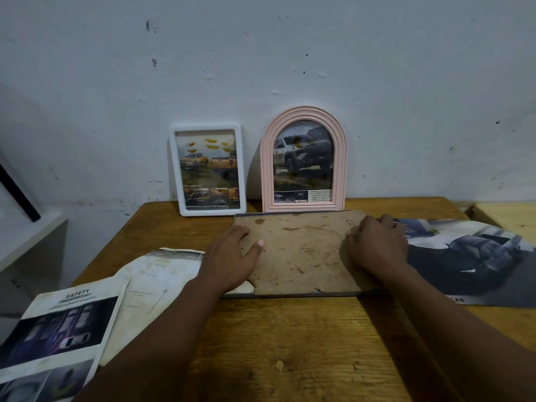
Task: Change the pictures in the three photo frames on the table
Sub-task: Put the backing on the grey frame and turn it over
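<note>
the face-down photo frame (290, 295) lies flat in the middle of the wooden table (290, 349), just in front of the white frame (206, 127) and the pink arched frame (304, 111), which stand leaning on the wall with truck pictures in them. its brown backing board (298, 250) looks like thin, stained fibreboard, chipped at the near left corner; it is probably light and stiff but brittle at the edges, and any glass beneath would be fragile. it is best lifted by an edge or corner, evenly, without bending. the left hand (232, 256) rests flat with fingers spread on the board's left side. the right hand (374, 248) is curled at the right edge; i cannot tell whether it pinches anything. a glossy car picture (478, 256) lies just to the right, and matte brochure sheets (66, 329) to the left.
</note>
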The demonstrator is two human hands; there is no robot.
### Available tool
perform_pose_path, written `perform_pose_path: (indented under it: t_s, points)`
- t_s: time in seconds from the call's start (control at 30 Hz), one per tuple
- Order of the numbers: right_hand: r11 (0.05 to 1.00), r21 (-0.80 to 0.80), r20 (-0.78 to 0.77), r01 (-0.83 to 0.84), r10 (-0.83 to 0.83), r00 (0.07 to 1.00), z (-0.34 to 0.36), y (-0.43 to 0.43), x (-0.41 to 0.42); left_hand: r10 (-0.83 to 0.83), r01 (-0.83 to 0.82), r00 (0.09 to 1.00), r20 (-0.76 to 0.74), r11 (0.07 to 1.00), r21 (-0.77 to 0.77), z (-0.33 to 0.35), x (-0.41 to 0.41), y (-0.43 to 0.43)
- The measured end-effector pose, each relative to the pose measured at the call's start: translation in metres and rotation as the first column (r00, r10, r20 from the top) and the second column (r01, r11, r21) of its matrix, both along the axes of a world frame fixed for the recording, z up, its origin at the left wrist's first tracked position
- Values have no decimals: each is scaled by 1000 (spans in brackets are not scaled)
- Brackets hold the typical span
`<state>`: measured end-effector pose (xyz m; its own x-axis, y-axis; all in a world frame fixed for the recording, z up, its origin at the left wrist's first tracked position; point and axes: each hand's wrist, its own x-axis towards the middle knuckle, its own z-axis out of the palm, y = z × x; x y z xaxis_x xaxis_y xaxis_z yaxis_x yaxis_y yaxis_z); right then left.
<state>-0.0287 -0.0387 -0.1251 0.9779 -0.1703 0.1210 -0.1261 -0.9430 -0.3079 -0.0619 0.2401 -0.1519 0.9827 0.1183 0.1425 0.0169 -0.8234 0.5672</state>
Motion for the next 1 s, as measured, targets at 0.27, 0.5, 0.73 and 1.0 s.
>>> perform_pose_path:
  t_s: [0.27,0.5,0.73,1.0]
  points:
    - [995,-76,17,-61,62,998,-6,1,-12,-1,2,999,-32,1000,6,-3,-2,-2]
    - [990,54,147,-131,122,982,-6,28,-14,20,-21,999,30,999,35,-5,-1,-2]
    - [981,-26,80,-192,193,978,-3,4,-12,67,-74,995,75,994,86,-4,1,-4]
    - [933,-69,-3,-354,355,935,-15,-4,-16,31,35,974,-223,957,286,13,11,-24]
